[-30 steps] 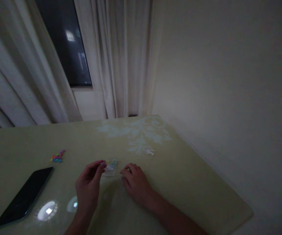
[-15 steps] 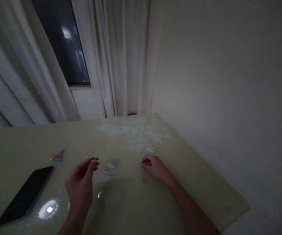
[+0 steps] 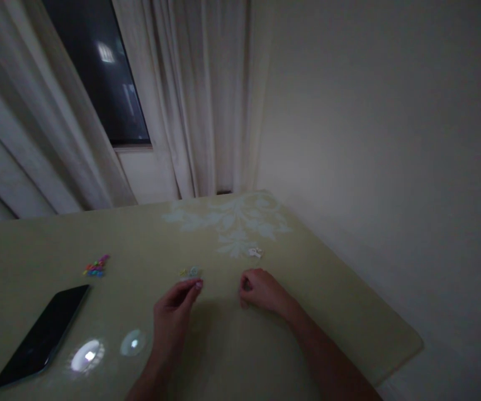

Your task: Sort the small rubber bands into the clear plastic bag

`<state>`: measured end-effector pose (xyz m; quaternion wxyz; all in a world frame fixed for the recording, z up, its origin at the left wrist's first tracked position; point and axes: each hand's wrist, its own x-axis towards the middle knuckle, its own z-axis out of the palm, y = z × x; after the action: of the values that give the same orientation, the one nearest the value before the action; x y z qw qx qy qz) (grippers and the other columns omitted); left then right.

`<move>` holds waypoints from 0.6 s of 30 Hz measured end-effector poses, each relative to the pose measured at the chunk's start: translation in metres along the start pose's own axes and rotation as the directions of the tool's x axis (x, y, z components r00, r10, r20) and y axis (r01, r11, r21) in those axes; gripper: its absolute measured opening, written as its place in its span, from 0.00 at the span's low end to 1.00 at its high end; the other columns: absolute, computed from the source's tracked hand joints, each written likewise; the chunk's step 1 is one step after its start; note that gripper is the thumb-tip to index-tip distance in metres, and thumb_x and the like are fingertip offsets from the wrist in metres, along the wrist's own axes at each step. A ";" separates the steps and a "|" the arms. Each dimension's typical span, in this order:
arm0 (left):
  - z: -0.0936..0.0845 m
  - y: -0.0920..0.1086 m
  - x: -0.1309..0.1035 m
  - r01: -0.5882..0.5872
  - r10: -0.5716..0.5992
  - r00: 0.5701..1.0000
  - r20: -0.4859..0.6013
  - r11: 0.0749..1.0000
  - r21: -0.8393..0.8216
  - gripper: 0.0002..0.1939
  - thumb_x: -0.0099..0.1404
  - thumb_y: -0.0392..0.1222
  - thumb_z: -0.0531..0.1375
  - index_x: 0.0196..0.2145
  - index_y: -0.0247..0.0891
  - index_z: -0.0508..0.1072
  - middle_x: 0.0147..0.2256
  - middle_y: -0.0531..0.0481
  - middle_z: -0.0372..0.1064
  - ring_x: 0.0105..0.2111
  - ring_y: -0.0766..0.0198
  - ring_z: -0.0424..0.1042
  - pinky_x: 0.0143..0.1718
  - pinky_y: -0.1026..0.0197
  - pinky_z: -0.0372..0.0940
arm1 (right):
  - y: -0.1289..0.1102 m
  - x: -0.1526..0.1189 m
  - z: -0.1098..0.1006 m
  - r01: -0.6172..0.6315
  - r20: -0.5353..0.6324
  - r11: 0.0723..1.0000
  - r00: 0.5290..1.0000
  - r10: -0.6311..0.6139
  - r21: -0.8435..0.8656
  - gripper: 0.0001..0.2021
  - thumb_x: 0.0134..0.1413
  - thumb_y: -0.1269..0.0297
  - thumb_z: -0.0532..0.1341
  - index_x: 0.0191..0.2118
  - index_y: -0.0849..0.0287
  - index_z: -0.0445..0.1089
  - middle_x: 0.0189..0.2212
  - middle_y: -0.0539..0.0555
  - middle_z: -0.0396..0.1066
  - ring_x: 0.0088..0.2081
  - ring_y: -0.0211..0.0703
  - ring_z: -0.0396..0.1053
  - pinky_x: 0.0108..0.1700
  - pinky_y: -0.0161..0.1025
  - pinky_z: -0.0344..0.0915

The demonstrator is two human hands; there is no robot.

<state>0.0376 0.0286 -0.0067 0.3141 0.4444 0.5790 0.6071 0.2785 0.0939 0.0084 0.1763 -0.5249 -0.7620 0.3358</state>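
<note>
Small yellow and pale-blue pieces (image 3: 193, 272): set on glossy olive counter (image 3: 328, 312), beyond left hand (image 3: 171, 312). Fingers: left pinched, right hand (image 3: 263, 289) curled; contents cannot be told. Small white pieces (image 3: 255, 253), multicoloured heap (image 3: 95, 269): left loose; work seemingly unfinished.

A hand could pass inside the worktop's (image 3: 340, 312) right edge, which the wall (image 3: 369, 167) bounds; leftward, colourful pieces (image 3: 95, 269) and a black device (image 3: 42, 337) obstruct.

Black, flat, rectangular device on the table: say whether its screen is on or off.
Apparently off: the black, flat, rectangular device shows a dark face with no lit display.
</note>
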 end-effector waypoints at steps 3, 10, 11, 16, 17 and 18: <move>0.016 0.001 -0.013 -0.041 0.032 0.963 0.269 0.999 0.026 0.12 0.58 0.52 0.70 0.31 0.41 0.85 0.32 0.45 0.83 0.33 0.54 0.82 0.37 0.57 0.76 | -0.007 0.000 0.005 0.035 0.059 0.961 0.997 -0.053 0.274 0.01 0.50 0.70 0.66 0.31 0.60 0.75 0.22 0.46 0.65 0.25 0.35 0.59 0.29 0.34 0.53; 0.020 0.011 -0.026 -0.062 0.035 0.917 0.397 0.996 0.056 0.09 0.61 0.49 0.68 0.30 0.41 0.81 0.29 0.49 0.80 0.31 0.57 0.79 0.35 0.60 0.72 | -0.026 -0.008 0.013 0.086 0.099 0.807 0.980 -0.175 0.584 0.10 0.53 0.59 0.68 0.32 0.61 0.73 0.23 0.45 0.62 0.26 0.33 0.54 0.28 0.33 0.50; 0.019 0.011 -0.026 -0.064 0.036 0.920 0.389 0.996 0.059 0.09 0.62 0.49 0.68 0.30 0.41 0.81 0.29 0.49 0.80 0.31 0.57 0.79 0.35 0.60 0.72 | -0.027 -0.009 0.013 0.084 0.102 0.805 0.979 -0.176 0.587 0.11 0.52 0.58 0.68 0.32 0.61 0.73 0.23 0.45 0.61 0.26 0.33 0.54 0.28 0.33 0.50; 0.015 0.007 -0.023 -0.061 0.033 0.928 0.370 0.996 0.064 0.10 0.63 0.49 0.67 0.36 0.42 0.82 0.33 0.47 0.82 0.34 0.54 0.80 0.38 0.57 0.73 | -0.024 -0.007 0.014 0.064 0.121 0.809 0.979 -0.166 0.585 0.13 0.51 0.55 0.70 0.31 0.61 0.74 0.22 0.44 0.60 0.25 0.33 0.53 0.28 0.33 0.49; 0.014 0.006 -0.021 -0.067 0.039 0.925 0.378 0.996 0.061 0.09 0.64 0.49 0.66 0.37 0.42 0.83 0.34 0.47 0.82 0.35 0.54 0.80 0.39 0.57 0.73 | -0.023 -0.006 0.014 0.067 0.121 0.808 0.978 -0.168 0.585 0.13 0.51 0.54 0.70 0.31 0.61 0.74 0.22 0.44 0.60 0.26 0.33 0.53 0.28 0.33 0.49; 0.013 0.006 -0.020 -0.078 0.049 0.922 0.383 0.995 0.059 0.09 0.64 0.49 0.66 0.37 0.43 0.83 0.34 0.46 0.82 0.36 0.54 0.80 0.39 0.57 0.73 | -0.022 -0.006 0.014 0.068 0.118 0.806 0.978 -0.169 0.588 0.14 0.52 0.54 0.70 0.31 0.61 0.74 0.22 0.44 0.60 0.26 0.33 0.53 0.28 0.33 0.49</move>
<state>0.0586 0.0152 -0.0054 0.3844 0.5835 0.5139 0.4976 0.2570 0.0791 0.0137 0.2851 -0.3676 -0.6665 0.5826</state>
